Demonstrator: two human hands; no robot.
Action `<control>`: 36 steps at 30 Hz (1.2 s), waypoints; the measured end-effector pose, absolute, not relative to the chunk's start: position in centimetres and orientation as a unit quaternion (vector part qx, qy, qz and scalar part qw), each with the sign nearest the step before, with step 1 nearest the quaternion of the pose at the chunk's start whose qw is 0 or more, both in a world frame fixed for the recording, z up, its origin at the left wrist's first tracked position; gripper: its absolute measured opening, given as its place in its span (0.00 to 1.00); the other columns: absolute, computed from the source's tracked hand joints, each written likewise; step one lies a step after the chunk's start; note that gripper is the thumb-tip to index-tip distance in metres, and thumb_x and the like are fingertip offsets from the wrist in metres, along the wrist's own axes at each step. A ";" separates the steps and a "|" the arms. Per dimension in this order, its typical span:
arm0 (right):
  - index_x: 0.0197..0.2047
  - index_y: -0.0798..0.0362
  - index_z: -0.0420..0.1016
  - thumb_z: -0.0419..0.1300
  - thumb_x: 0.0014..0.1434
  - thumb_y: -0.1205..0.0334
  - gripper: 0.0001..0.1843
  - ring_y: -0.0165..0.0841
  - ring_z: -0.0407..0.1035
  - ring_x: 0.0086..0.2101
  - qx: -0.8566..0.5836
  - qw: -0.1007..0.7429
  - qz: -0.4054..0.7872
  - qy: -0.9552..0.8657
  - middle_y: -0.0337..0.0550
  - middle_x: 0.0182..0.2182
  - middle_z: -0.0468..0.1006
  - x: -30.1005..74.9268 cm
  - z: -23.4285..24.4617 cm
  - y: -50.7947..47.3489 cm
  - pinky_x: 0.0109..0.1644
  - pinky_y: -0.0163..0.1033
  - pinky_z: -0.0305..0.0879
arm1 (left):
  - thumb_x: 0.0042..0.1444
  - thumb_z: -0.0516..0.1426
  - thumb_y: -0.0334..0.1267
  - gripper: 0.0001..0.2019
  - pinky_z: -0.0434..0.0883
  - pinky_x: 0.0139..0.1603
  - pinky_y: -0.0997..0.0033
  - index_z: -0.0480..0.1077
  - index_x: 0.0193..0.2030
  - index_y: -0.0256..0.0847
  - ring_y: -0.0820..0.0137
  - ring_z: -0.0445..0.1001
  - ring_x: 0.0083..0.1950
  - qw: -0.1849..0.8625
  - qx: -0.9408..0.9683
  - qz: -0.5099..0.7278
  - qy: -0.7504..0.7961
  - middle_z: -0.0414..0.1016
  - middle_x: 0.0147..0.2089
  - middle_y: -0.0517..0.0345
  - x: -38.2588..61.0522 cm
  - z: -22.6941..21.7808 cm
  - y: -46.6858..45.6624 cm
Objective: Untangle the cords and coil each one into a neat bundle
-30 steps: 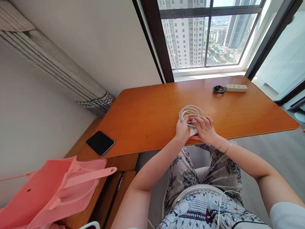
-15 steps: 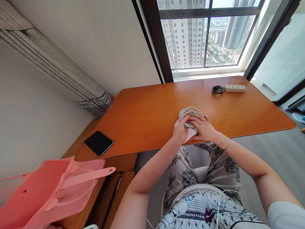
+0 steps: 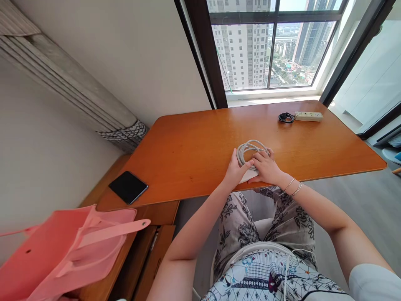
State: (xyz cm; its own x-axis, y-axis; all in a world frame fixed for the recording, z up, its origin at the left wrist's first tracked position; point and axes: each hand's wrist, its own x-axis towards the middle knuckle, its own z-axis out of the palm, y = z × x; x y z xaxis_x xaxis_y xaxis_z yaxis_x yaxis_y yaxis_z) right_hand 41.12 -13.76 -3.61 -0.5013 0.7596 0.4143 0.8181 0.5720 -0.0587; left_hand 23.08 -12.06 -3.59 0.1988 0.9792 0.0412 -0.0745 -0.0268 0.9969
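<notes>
A coil of white cable (image 3: 250, 149) lies on the orange wooden table (image 3: 194, 154) near its front edge, with a white block at its near end. My left hand (image 3: 235, 170) rests against the coil's left side, fingers bent round the cable. My right hand (image 3: 266, 167) lies on the near right part of the coil, fingers curled and pressing on it. Two thin bangles circle my right wrist.
A white power strip (image 3: 308, 116) with a small black coiled cord (image 3: 284, 117) sits at the far right of the table. A black phone (image 3: 128, 187) lies on a lower wooden shelf at left. A pink bag (image 3: 62, 246) hangs at lower left.
Both hands have shifted slightly forward on the coil. The left hand's fingers have spread a little along the cable's left side.
</notes>
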 end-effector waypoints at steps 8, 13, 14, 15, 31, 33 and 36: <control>0.42 0.52 0.76 0.68 0.53 0.33 0.29 0.48 0.68 0.50 -0.407 0.216 -0.081 -0.884 0.48 0.42 0.79 42.0 -3.3 -13.3 0.71 0.64 0.37 | 0.56 0.64 0.42 0.54 0.50 0.77 0.45 0.32 0.79 0.44 0.49 0.41 0.80 0.301 0.828 0.274 0.385 0.36 0.81 0.39 19.1 -4.7 -13.0; 0.37 0.50 0.78 0.65 0.59 0.36 0.23 0.45 0.69 0.48 -0.318 0.214 -0.089 -0.919 0.45 0.37 0.80 43.1 -2.8 -12.9 0.73 0.61 0.43 | 0.56 0.64 0.41 0.56 0.61 0.72 0.46 0.29 0.79 0.45 0.47 0.53 0.77 0.287 0.834 0.302 0.363 0.35 0.81 0.35 19.2 -5.3 -12.1; 0.36 0.49 0.78 0.63 0.61 0.37 0.22 0.44 0.69 0.46 -0.303 0.212 -0.090 -0.925 0.44 0.35 0.80 43.4 -2.6 -13.0 0.73 0.60 0.44 | 0.55 0.64 0.40 0.56 0.62 0.71 0.46 0.30 0.79 0.45 0.46 0.54 0.77 0.284 0.831 0.314 0.360 0.34 0.81 0.33 19.2 -5.3 -12.0; 0.36 0.49 0.78 0.62 0.63 0.39 0.21 0.43 0.69 0.45 -0.293 0.209 -0.091 -0.928 0.43 0.34 0.80 43.5 -2.5 -13.0 0.73 0.59 0.46 | 0.55 0.64 0.39 0.55 0.61 0.71 0.44 0.32 0.79 0.44 0.45 0.54 0.77 0.276 0.830 0.326 0.359 0.32 0.81 0.32 19.2 -5.2 -11.8; 0.66 0.51 0.68 0.62 0.61 0.33 0.40 0.50 0.59 0.66 -0.325 0.289 0.002 -0.901 0.57 0.64 0.68 45.7 -3.9 -14.4 0.71 0.63 0.54 | 0.51 0.65 0.36 0.11 0.52 0.76 0.43 0.78 0.43 0.46 0.53 0.68 0.70 0.270 0.884 0.276 0.265 0.74 0.65 0.45 19.3 -2.8 -10.5; 0.70 0.50 0.63 0.63 0.59 0.32 0.45 0.53 0.52 0.70 -0.346 0.297 0.027 -0.890 0.58 0.67 0.63 46.4 -4.2 -14.7 0.72 0.66 0.52 | 0.49 0.67 0.38 0.14 0.51 0.76 0.42 0.78 0.44 0.45 0.51 0.67 0.71 0.279 0.879 0.283 0.261 0.73 0.66 0.44 19.4 -2.8 -10.7; 0.73 0.48 0.57 0.65 0.56 0.31 0.50 0.56 0.43 0.73 -0.371 0.320 0.070 -0.869 0.59 0.72 0.54 47.1 -4.4 -15.2 0.72 0.68 0.50 | 0.46 0.70 0.42 0.22 0.51 0.76 0.42 0.77 0.50 0.45 0.49 0.63 0.73 0.288 0.876 0.291 0.255 0.70 0.68 0.42 19.5 -2.5 -11.1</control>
